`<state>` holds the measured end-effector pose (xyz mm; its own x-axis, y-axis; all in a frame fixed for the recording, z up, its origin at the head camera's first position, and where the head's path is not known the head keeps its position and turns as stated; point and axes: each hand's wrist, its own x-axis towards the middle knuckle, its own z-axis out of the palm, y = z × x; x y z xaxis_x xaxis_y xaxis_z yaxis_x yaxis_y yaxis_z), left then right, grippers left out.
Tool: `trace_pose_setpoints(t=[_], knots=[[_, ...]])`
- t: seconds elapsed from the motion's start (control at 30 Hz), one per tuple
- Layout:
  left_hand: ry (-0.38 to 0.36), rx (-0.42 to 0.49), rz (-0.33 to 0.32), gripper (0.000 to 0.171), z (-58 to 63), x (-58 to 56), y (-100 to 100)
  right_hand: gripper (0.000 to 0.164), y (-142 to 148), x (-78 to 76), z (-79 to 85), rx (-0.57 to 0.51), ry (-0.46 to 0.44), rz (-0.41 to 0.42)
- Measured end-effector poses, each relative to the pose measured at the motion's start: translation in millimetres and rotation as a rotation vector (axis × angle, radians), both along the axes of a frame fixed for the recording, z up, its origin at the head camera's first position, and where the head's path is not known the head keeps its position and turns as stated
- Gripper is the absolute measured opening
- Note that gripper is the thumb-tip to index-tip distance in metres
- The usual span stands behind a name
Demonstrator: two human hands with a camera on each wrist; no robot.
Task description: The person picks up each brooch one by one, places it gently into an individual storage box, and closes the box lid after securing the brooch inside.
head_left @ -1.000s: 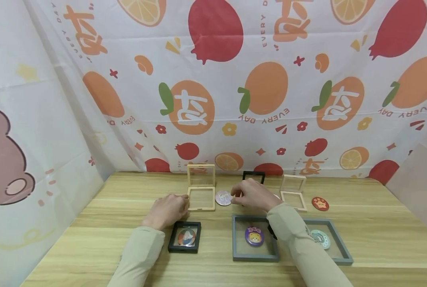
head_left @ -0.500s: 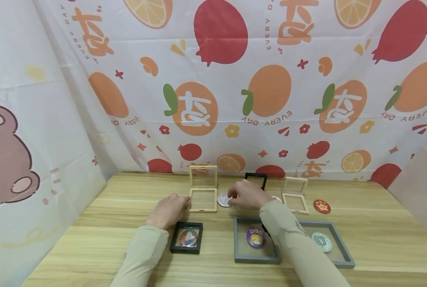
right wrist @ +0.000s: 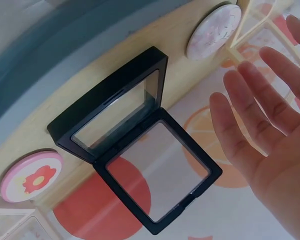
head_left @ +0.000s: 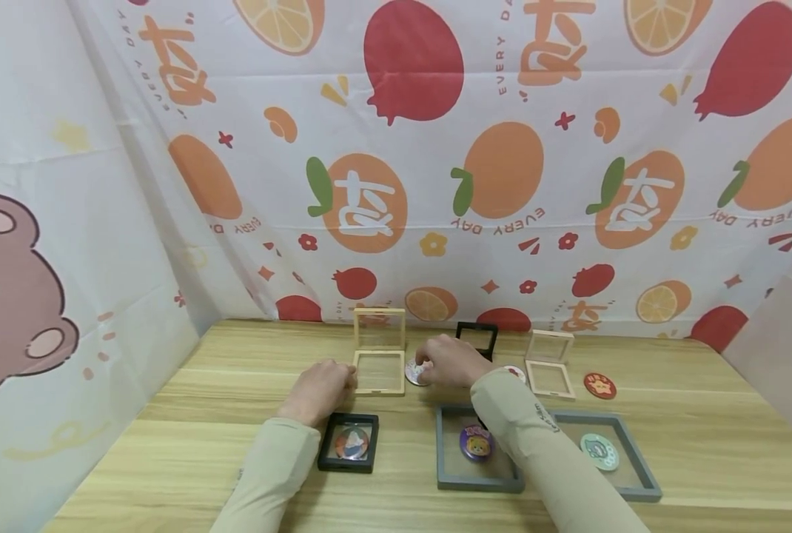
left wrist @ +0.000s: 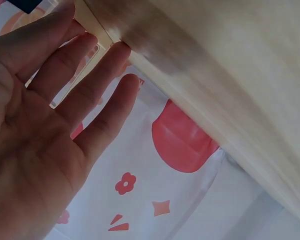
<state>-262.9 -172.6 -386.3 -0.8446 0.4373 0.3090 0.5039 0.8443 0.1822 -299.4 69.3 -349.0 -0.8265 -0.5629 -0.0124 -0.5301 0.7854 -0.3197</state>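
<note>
My left hand (head_left: 319,390) rests at the left edge of an open light-wood display frame (head_left: 389,392), its lid upright behind the base. The left wrist view shows that hand (left wrist: 50,125) with its fingers loosely extended, tips by the frame. My right hand (head_left: 454,360) is over a round pale badge (head_left: 413,373) just right of the frame, fingertips overlapping it. Seen from the right wrist, the fingers of the right hand (right wrist: 272,135) are spread and slightly bent, near the badge (right wrist: 213,31). An open black display frame (right wrist: 107,100) stands beyond this hand.
A closed black frame (head_left: 346,467) with a badge inside lies in front. Two grey frames sit at front right: one (head_left: 440,453) with a purple badge (head_left: 477,443), another (head_left: 641,470) with a mint badge (head_left: 599,452). Behind are a flower badge (right wrist: 35,177), small wooden frame (head_left: 551,363) and red badge (head_left: 599,385).
My right hand has moved left, from beside the pale badge to over it. The left hand stays at the wooden frame's edge. The head view has shifted slightly.
</note>
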Motion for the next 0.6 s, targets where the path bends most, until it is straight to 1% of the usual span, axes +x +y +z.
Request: trace_pose_setpoints(t=[0.2, 0.43, 0.6], knots=[[0.001, 0.001, -0.005, 0.043, -1.0, 1.2, 0.6, 0.027, -0.8, -4.1, -4.2, 0.019, -0.004, -0.012], [0.006, 0.01, -0.004, 0.044, -0.3, 2.7, -0.3, 0.037, -1.0, -5.6, -7.3, 0.051, -0.005, 0.013], [0.011, 0.007, -0.021, 0.045, 0.2, 1.9, -0.3, 0.034, -2.0, -5.9, -10.1, 0.059, -0.021, 0.014]])
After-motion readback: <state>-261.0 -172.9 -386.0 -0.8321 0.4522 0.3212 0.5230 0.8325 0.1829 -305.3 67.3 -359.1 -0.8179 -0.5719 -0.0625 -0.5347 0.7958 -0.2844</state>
